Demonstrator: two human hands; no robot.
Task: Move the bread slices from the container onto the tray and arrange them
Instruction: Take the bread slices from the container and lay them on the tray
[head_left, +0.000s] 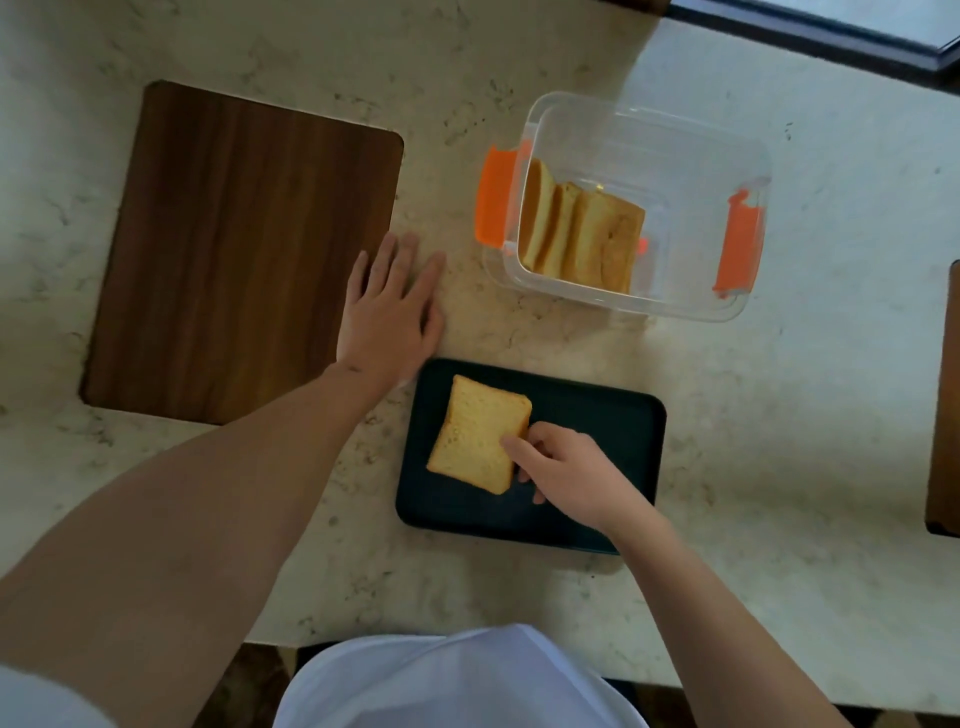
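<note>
My right hand (569, 467) covers the near right corner of the bread slice (478, 434); fingertips below it hidden. Fingers pinched on that slice, which lies tilted on the left part of the dark tray (613, 415). My left hand (389, 306) spread flat on the counter (779, 415), touching the wooden board's (239, 249) edge. More slices (582, 234) lean in the clear container (675, 156) beyond the tray.

one view only, from a wide-angle camera worn on the head, looking steeply down on a marble countertop (779, 467) from close above. the person's torso sits at the bottom edge and both forearms reach up from the lower corners. the frame's edges bow with the lens, and a window frame (831, 36) cuts the upper right.
</note>
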